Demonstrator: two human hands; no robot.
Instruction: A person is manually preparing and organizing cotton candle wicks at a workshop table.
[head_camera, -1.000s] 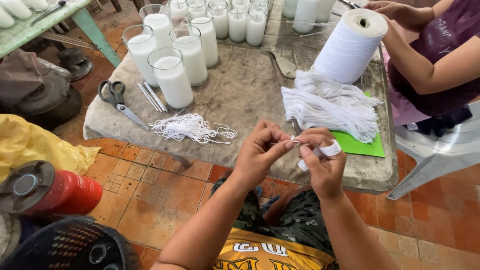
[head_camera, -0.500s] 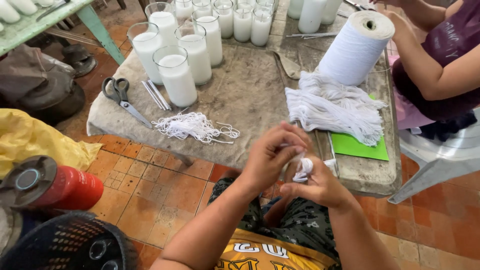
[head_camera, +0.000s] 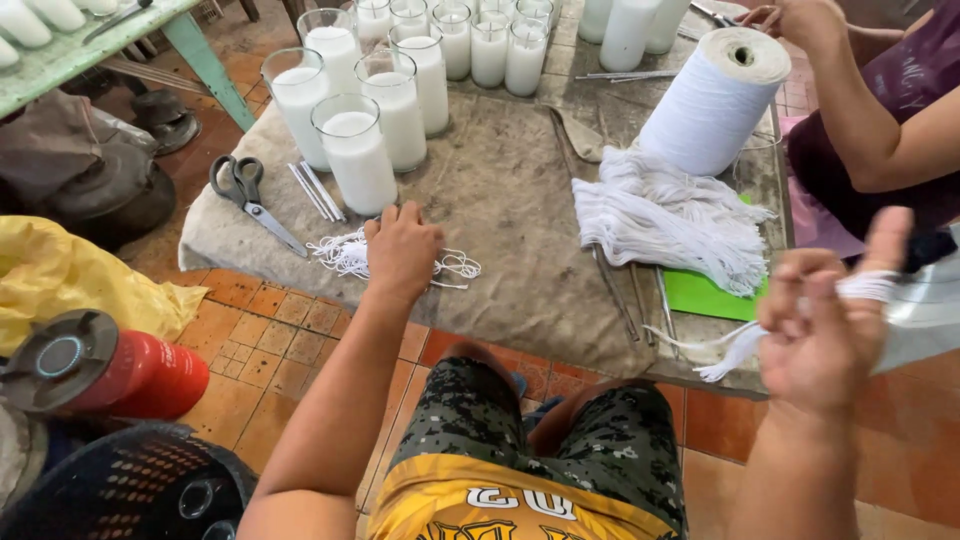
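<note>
- My left hand (head_camera: 402, 250) rests palm down on a small tangle of cut white strings (head_camera: 345, 255) near the front edge of the cloth-covered table (head_camera: 500, 200), fingers curled loosely over the pile; whether they have pinched any string I cannot tell.
- My right hand (head_camera: 822, 335) is raised off the table's right corner, fingers half closed, with white string wound around them and a loose tassel of string ends (head_camera: 735, 350) trailing left from the palm.
- The 2 hands are well apart, the string tangle under my left and the wound string on my right.
- Grey-handled scissors (head_camera: 245, 195) and a few thin white sticks (head_camera: 318, 192) lie just left of my left hand.
- Glass jars of white wax (head_camera: 355, 155) stand in a cluster behind it.
- A large white cone of thread (head_camera: 712, 100) stands over a heap of cut white strands (head_camera: 670, 225) on a green sheet (head_camera: 710, 293).
- Another person's arm (head_camera: 870, 120) reaches in at top right.
</note>
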